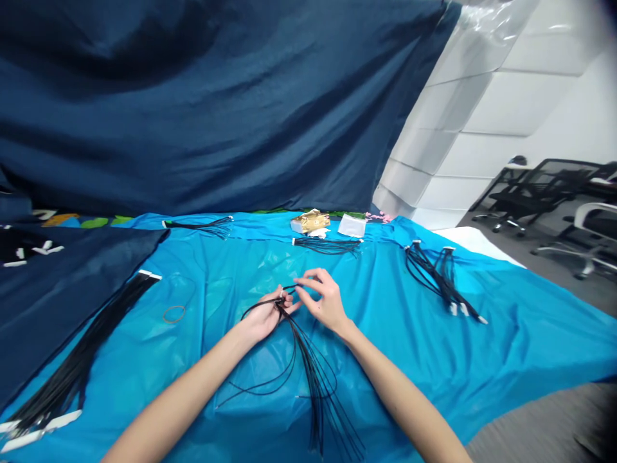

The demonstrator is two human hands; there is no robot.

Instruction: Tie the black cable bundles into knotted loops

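Note:
Near the middle of the blue cloth, a bundle of thin black wires (308, 360) hangs down from my left hand (266, 316). The fingers of that hand are closed around the bundle's upper end, where a small white piece shows. My right hand (324, 297) pinches a black strand between thumb and fingertips, just right of the left hand. Loose wire ends fan out below, and a few strands curve off to the left. Whether the strand in my right hand belongs to the same bundle is hard to make out.
A long black wire bundle (91, 341) with white ends lies at left, near a rubber band (174, 314). Other bundles lie at back left (202, 226), back middle (328, 245) and right (441, 276). A gold packet (313, 222) and a white packet (352, 226) sit behind.

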